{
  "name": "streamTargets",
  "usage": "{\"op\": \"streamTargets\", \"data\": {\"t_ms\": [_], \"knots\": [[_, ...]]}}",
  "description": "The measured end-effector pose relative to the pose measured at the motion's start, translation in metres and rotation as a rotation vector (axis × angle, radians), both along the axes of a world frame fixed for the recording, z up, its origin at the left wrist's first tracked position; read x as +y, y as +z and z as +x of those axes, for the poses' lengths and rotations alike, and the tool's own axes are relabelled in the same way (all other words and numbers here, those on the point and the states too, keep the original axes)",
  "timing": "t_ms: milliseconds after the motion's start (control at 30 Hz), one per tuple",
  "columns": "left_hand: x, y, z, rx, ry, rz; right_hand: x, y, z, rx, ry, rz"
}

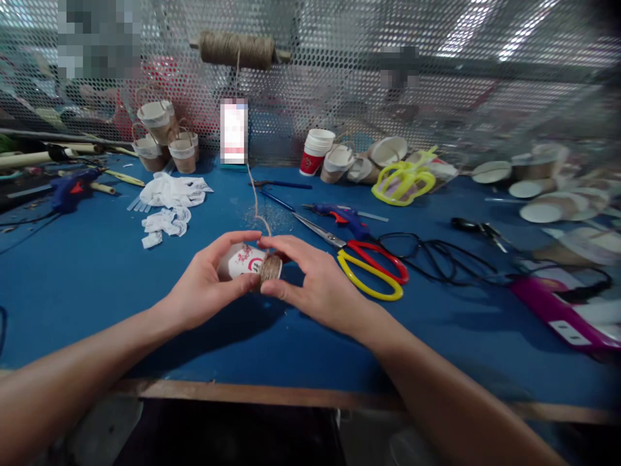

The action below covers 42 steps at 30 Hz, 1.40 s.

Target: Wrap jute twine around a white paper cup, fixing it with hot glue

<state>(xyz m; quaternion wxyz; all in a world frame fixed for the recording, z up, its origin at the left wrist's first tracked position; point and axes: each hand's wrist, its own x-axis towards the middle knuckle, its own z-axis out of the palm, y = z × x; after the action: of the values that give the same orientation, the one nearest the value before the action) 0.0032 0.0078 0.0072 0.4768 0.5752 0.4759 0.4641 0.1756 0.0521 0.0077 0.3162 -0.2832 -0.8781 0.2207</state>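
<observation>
Between my two hands a white paper cup with a red print lies on its side above the table. Brown twine is wound round its right end. My left hand grips the cup's body, thumb in front and fingers behind. At the twine-wrapped end, my right hand closes with its thumb in front and fingers over the top. A loose strand runs from the cup up to a twine spool on a rod at the mesh. My fingers hide part of the cup's far side.
Scissors and a blue glue gun lie right of my hands. White lace is at the left. Twine-wrapped cups stand at the back left, stacked paper cups at the back. A purple power strip is far right.
</observation>
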Motion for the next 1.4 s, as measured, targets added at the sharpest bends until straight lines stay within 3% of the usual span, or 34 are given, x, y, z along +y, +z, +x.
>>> {"op": "streamTargets", "data": {"t_ms": [200, 367, 500, 567, 667, 767, 867, 967, 1067, 1200, 1400], "knots": [[-0.003, -0.002, 0.001, 0.145, -0.040, 0.044, 0.014, -0.005, 0.002, 0.142, -0.127, -0.305], [-0.006, -0.003, 0.002, 0.234, -0.112, 0.172, 0.019, -0.005, -0.001, 0.251, -0.002, -0.538], [-0.007, -0.004, 0.003, 0.231, -0.158, 0.105, 0.016, 0.004, -0.006, 0.280, 0.104, -0.678], [-0.007, -0.005, 0.003, 0.252, -0.154, 0.073, 0.013, 0.010, -0.009, 0.257, 0.133, -0.705], [-0.008, -0.004, 0.003, 0.317, -0.136, 0.076, 0.017, 0.017, -0.009, 0.146, 0.120, -0.623], [-0.009, -0.003, 0.002, 0.372, -0.114, 0.071, 0.037, 0.020, 0.002, -0.016, -0.063, -0.432], [-0.011, -0.003, 0.002, 0.405, -0.097, 0.063, 0.069, 0.022, 0.029, -0.288, -0.513, -0.218], [-0.011, -0.003, 0.002, 0.439, -0.087, 0.061, 0.097, 0.022, 0.061, -0.416, -0.723, -0.201], [-0.011, -0.004, 0.003, 0.473, -0.077, 0.077, 0.113, 0.017, 0.082, -0.545, -0.786, -0.272], [-0.011, -0.004, 0.004, 0.477, -0.058, 0.107, 0.121, 0.006, 0.085, -0.636, -0.821, -0.395], [-0.009, -0.006, 0.004, 0.480, -0.027, 0.142, 0.125, -0.004, 0.078, -0.451, -0.916, -0.467]]}}
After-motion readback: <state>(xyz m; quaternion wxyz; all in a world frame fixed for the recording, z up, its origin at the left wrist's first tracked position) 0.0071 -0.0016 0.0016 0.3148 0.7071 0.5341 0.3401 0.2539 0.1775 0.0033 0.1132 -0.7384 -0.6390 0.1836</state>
